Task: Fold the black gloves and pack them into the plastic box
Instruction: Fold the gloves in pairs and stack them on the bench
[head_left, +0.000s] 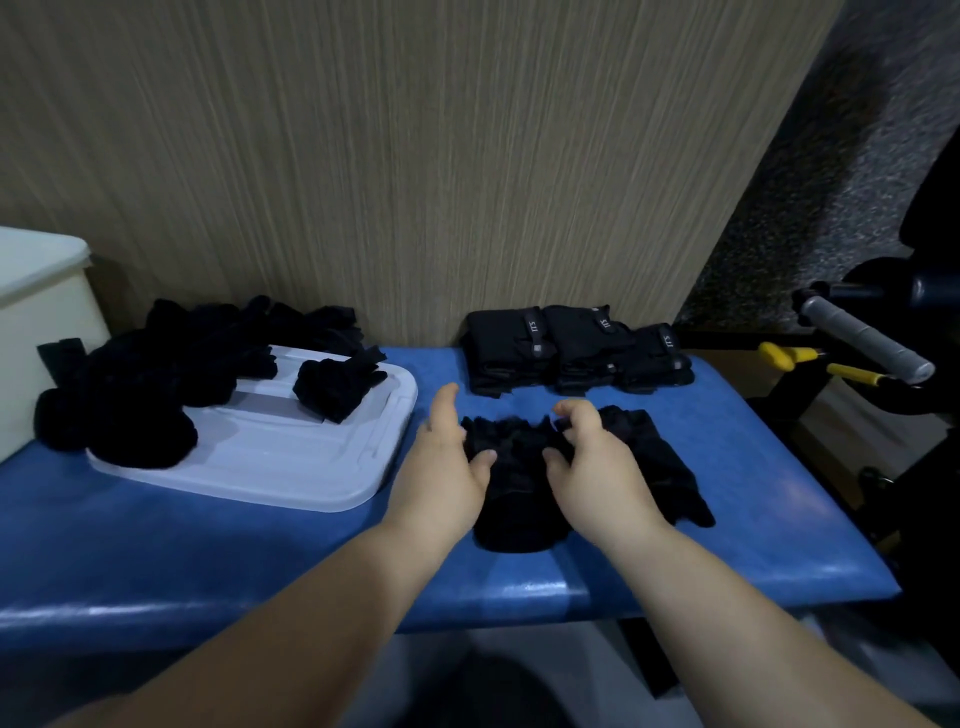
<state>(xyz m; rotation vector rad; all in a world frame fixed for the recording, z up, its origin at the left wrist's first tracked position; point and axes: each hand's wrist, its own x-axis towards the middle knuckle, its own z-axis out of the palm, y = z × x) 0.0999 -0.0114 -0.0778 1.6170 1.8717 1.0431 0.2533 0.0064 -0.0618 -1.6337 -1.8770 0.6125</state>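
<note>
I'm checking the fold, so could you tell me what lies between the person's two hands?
In the head view, a bunched black glove lies between the left hand and the right hand, on the blue bench; both hands touch it.

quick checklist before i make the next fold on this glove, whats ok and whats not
1. Hold on the glove: ok, the right hand pinches its far end and the left hand touches it with the thumb.
2. Glove lying flat: not ok, it looks bunched at the far end.
3. Second glove in reach: ok, it lies just right of the right hand.
4. Room by the folded gloves: ok, bare bench in front of them.
5. Box ready: cannot tell, only a corner shows at the left edge.
6. Loose gloves on the lid: not ok, not yet folded.
</note>
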